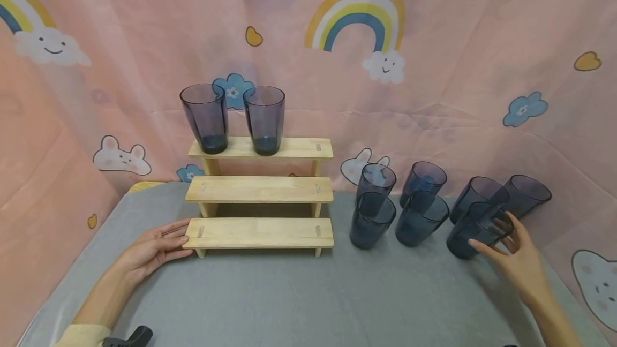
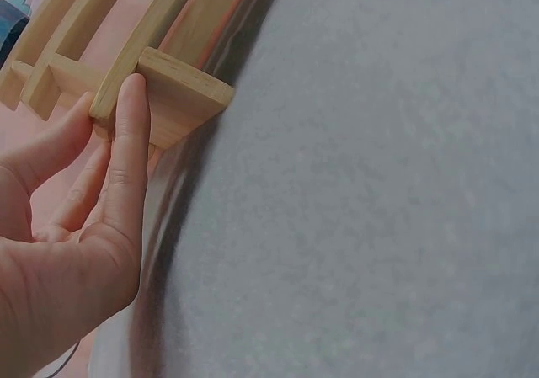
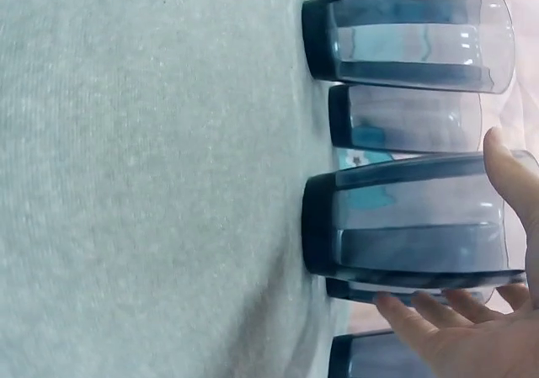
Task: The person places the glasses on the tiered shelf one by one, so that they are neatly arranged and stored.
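My left hand (image 1: pixel 151 250) grips the left end of the lowest board of a three-tier wooden stand (image 1: pixel 260 234), thumb above and fingers below in the left wrist view. My right hand (image 1: pixel 518 261) is spread around the near right blue-tinted drinking glass (image 3: pixel 404 218), thumb on one side and fingers on the other. That glass stands upright on the table; firm contact cannot be made out. Two matching glasses stand upright on the top tier, one at the left (image 1: pixel 207 122) and one near the middle (image 1: pixel 265 125).
Several more tinted glasses, including one front glass (image 1: pixel 371 224) and another front glass (image 1: pixel 420 221), stand right of the stand. Two glasses are behind the one at my right hand, the farther glass (image 1: pixel 527 194) at the far right. A patterned pink cloth (image 1: pixel 458 68) hangs behind the grey-covered table (image 1: pixel 308 293).
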The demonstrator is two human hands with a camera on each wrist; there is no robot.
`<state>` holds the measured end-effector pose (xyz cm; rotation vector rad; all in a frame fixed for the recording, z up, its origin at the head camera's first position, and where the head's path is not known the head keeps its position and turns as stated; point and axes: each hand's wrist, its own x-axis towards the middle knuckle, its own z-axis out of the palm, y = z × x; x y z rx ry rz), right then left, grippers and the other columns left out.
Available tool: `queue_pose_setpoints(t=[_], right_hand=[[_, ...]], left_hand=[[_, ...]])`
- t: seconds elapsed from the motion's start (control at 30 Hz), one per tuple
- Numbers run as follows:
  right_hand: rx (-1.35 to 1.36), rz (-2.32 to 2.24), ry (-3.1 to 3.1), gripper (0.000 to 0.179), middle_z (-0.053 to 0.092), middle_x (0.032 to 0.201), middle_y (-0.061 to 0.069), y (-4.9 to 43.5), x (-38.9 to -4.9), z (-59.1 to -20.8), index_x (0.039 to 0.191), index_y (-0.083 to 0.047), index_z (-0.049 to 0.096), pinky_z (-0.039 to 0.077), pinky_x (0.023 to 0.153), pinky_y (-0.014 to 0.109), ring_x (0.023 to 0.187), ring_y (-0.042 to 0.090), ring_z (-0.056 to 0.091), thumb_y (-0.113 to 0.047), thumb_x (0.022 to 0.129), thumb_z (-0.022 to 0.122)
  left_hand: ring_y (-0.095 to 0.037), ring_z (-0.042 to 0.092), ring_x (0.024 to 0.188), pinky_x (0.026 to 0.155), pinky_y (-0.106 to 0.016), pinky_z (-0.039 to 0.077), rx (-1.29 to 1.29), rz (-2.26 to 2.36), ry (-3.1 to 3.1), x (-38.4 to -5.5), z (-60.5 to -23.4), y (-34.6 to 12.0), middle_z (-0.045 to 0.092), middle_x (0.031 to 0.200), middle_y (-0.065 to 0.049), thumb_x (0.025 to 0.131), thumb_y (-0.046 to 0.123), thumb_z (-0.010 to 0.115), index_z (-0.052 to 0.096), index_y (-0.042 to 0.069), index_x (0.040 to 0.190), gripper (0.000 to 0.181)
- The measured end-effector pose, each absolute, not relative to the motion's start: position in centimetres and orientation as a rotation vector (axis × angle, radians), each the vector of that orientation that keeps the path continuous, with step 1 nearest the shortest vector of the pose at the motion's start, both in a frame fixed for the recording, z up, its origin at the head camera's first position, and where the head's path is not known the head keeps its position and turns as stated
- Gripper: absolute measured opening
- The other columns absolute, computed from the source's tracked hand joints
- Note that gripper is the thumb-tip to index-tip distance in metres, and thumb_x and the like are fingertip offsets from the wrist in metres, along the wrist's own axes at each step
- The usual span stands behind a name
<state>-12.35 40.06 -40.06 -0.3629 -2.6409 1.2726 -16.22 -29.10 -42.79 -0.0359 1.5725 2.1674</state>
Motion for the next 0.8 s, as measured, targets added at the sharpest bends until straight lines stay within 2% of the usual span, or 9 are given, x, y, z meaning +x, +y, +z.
queue_pose_setpoints(t=[0.13,0.23,0.4,0.5,0.57,0.63,0.7,0.73,0.8], right_hand=[[-0.409,1.248,-2.623,0.104,0.014,0.158,0.026,39.8,-12.4,-40.1,0.157,-0.031,-0.004,0.035,0.105,0.061,0.137,0.055,0.022,-0.035,0.089,0.074],[-0.450,1.241,-2.590,0.101,0.018,0.156,0.028,39.7,-12.4,-40.2,0.158,-0.030,0.001,0.032,0.102,0.069,0.135,0.056,0.026,-0.035,0.088,0.074],[-0.530,1.205,-2.535,0.097,0.032,0.154,0.021,39.6,-12.3,-40.1,0.158,-0.033,0.014,0.034,0.108,0.059,0.136,0.049,0.032,-0.034,0.085,0.078],[-0.557,1.171,-2.532,0.095,0.035,0.154,0.018,39.5,-12.3,-40.1,0.156,-0.034,0.019,0.039,0.110,0.045,0.135,0.045,0.036,-0.034,0.083,0.080],[-0.541,1.149,-2.545,0.094,0.034,0.154,0.018,39.6,-12.2,-40.0,0.156,-0.035,0.021,0.046,0.104,0.025,0.134,0.043,0.040,-0.033,0.083,0.080],[-0.509,1.137,-2.558,0.093,0.031,0.154,0.021,39.6,-12.1,-39.8,0.156,-0.035,0.022,0.048,0.086,0.010,0.133,0.041,0.043,-0.031,0.083,0.081],[-0.482,1.115,-2.564,0.093,0.030,0.154,0.023,39.7,-12.0,-39.4,0.156,-0.034,0.023,0.045,0.074,0.003,0.131,0.043,0.044,-0.031,0.083,0.081],[-0.477,1.101,-2.563,0.093,0.029,0.154,0.024,39.7,-12.0,-39.1,0.156,-0.034,0.023,0.041,0.067,0.000,0.131,0.043,0.044,-0.030,0.083,0.081],[-0.479,1.076,-2.567,0.093,0.027,0.154,0.023,39.6,-12.0,-38.5,0.156,-0.034,0.022,0.051,0.079,0.010,0.130,0.047,0.043,-0.031,0.083,0.081]], left_hand=[[-0.017,0.063,0.110,0.096,-0.042,0.052,-0.029,2.172,1.562,-16.1,-42.8,-29.2,0.057,0.122,0.002,0.099,-0.003,0.053,-0.003,-0.007,0.154,0.079],[-0.017,0.063,0.110,0.096,-0.042,0.052,-0.022,2.176,1.555,-16.1,-42.9,-29.2,0.057,0.121,0.003,0.099,-0.003,0.053,-0.003,-0.007,0.153,0.079],[-0.017,0.063,0.111,0.096,-0.041,0.052,-0.013,2.174,1.555,-16.2,-42.8,-29.1,0.057,0.121,0.004,0.099,-0.002,0.054,-0.004,-0.007,0.153,0.080],[-0.016,0.063,0.110,0.096,-0.041,0.053,-0.017,2.171,1.564,-16.2,-42.8,-29.2,0.057,0.121,0.004,0.098,-0.002,0.054,-0.003,-0.007,0.153,0.080],[-0.016,0.063,0.110,0.096,-0.041,0.053,-0.020,2.168,1.573,-16.2,-42.8,-29.2,0.056,0.122,0.003,0.098,-0.002,0.054,-0.003,-0.007,0.154,0.079],[-0.015,0.062,0.110,0.097,-0.041,0.052,-0.020,2.164,1.579,-16.2,-42.8,-29.2,0.054,0.125,0.001,0.098,-0.001,0.055,-0.002,-0.007,0.154,0.080],[-0.015,0.062,0.111,0.097,-0.040,0.052,-0.013,2.154,1.593,-16.2,-42.8,-29.3,0.052,0.128,0.000,0.099,0.000,0.055,-0.002,-0.007,0.154,0.079],[-0.015,0.062,0.111,0.097,-0.040,0.052,-0.009,2.150,1.599,-16.2,-42.8,-29.3,0.051,0.129,-0.001,0.099,0.000,0.055,-0.002,-0.007,0.154,0.079],[-0.014,0.062,0.111,0.097,-0.040,0.052,-0.001,2.144,1.605,-16.2,-42.9,-29.3,0.051,0.128,0.000,0.099,0.000,0.055,-0.002,-0.007,0.154,0.079]])
